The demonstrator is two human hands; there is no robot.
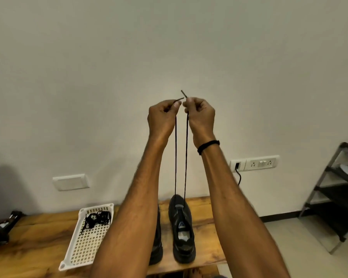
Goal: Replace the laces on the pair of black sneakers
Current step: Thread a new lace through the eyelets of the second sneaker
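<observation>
- While both arms reach up to the centre of the frame, the left hand (163,115) pinches one end of a black lace (175,157) between thumb and curled fingers. The right hand (199,113) pinches the other end the same way. The two tips stick out above the fists, almost touching.
- The lace drops as two taut strands, side by side, to the toe end of the sneaker (182,227) at lower centre, which stands on the wooden table (38,237).
- Judgement: the lace seems threaded through the lowest eyelets only, and the ends are being evened. The upper eyelets look bare, so crossing and tying remain.
- The second sneaker (158,247) stands just left of the first, mostly hidden behind the left forearm. Laced or not: cannot tell.
- A white perforated tray (72,255) at lower left holds a tangle of black laces (97,217) at its far end. Old or new: cannot tell.
- Count: hands 2; sneakers 2; lace in hand 1, with 2 ends; tray 1; laces in the tangle, not resolvable.
- Estimate: early stage, well under half done.
</observation>
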